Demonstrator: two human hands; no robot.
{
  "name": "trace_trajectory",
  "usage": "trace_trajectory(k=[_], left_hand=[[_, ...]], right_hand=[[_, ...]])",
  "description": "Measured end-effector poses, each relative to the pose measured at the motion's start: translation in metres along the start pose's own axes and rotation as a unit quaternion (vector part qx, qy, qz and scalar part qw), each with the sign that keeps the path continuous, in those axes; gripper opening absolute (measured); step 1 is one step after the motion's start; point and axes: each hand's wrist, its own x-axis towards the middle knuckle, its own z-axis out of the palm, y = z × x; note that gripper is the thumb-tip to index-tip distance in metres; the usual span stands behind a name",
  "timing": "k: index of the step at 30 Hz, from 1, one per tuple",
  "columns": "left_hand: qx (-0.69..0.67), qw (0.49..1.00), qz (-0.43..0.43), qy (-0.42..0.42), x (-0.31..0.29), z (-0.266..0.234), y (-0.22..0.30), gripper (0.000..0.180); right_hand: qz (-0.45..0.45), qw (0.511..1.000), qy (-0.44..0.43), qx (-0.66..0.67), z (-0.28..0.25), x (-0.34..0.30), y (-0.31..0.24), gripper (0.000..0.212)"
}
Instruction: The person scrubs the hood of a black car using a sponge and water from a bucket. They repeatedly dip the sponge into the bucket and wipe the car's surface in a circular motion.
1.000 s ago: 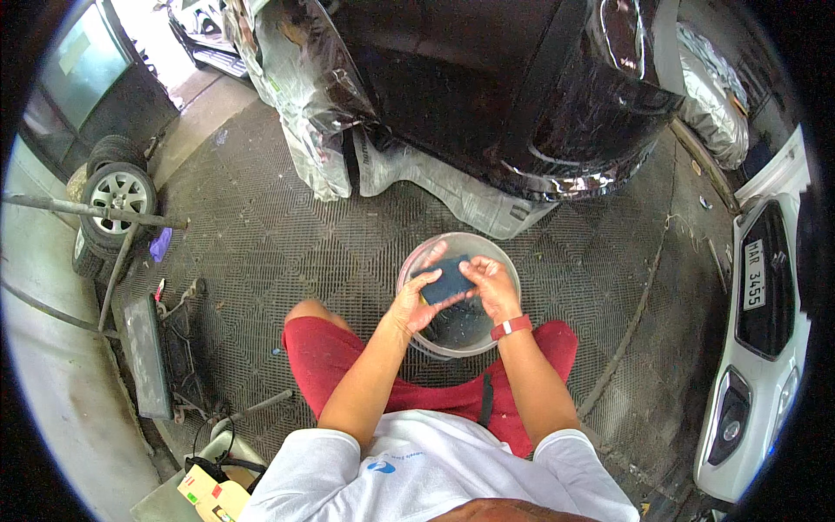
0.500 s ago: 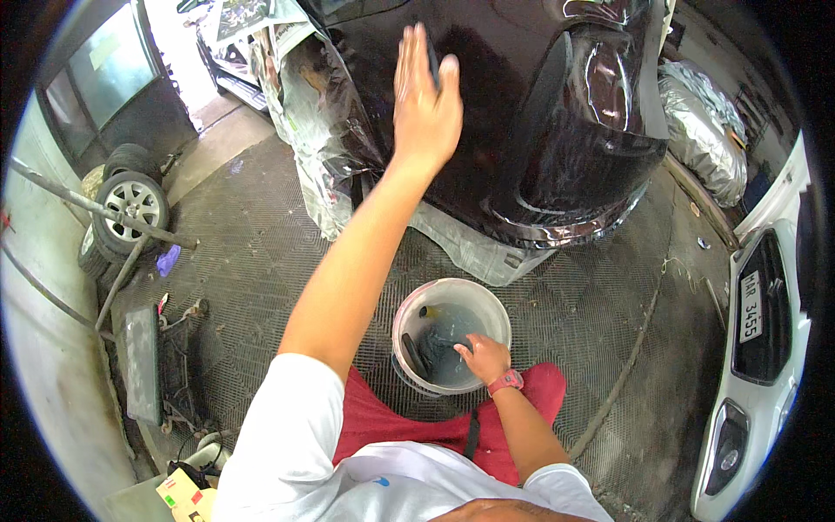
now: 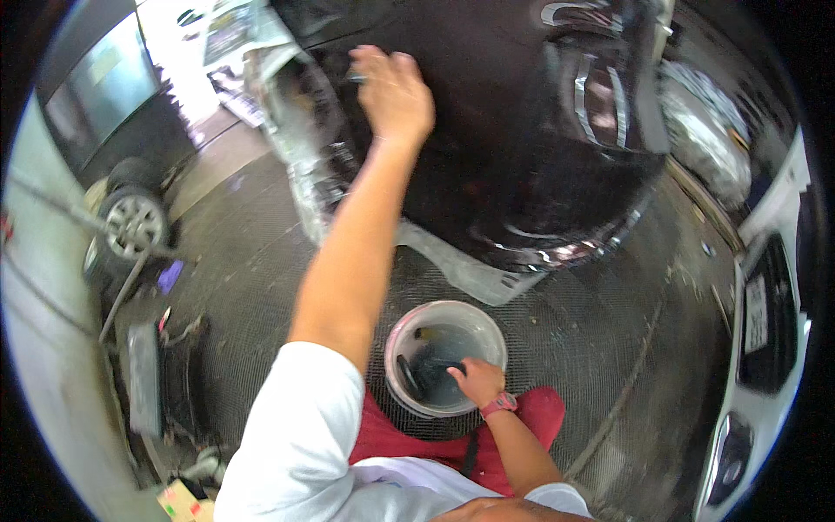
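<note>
My left hand (image 3: 393, 94) reaches forward, palm down, over the dark, glossy car body panel (image 3: 470, 130). A thin dark pad (image 3: 356, 78) shows in part at its fingers; the rest is hidden under the hand. My right hand (image 3: 480, 381), with a red watch at the wrist, is inside the rim of a whitish bucket (image 3: 497, 335) between my knees. Its thumb and fingers close around something dark that I cannot make out. Cloudy water (image 3: 444, 383) fills the bucket's bottom. A dark, long piece (image 3: 407, 374) leans against its left inner wall, and a small yellow-and-black thing (image 3: 426, 333) lies farther back.
Crinkled masking film (image 3: 296, 165) hangs along the car's left side, with more masking sheet (image 3: 478, 277) below its edge. Wheels (image 3: 132, 222) and poles stand by the left wall. A padded stool-like piece (image 3: 146, 378) is at lower left. A white car (image 3: 718, 426) stands at right.
My left hand has slid left and slightly nearer over the panel. My right hand stays in the bucket. The whole view has shifted a little, with some blur.
</note>
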Motion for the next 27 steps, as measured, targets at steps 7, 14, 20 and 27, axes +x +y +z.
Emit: trace_trajectory(k=[7,14,20,27], left_hand=[[-0.127,0.98,0.128,-0.077,-0.122,-0.031,0.043,0.063],[-0.103,0.993,0.048,-0.027,-0.003,0.052,-0.117,0.079],[-0.104,0.975,0.17,-0.103,-0.116,-0.036,0.037,0.065],[-0.185,0.974,0.117,-0.064,-0.089,-0.017,0.051,0.071]], right_hand=[[0.022,0.997,-0.079,-0.01,0.029,0.01,0.021,0.052],[0.0,0.999,-0.023,0.035,0.023,0.013,0.014,0.051],[0.02,0.997,-0.07,0.011,0.015,0.005,0.018,0.053],[0.053,0.997,-0.031,-0.038,0.012,0.008,0.013,0.054]])
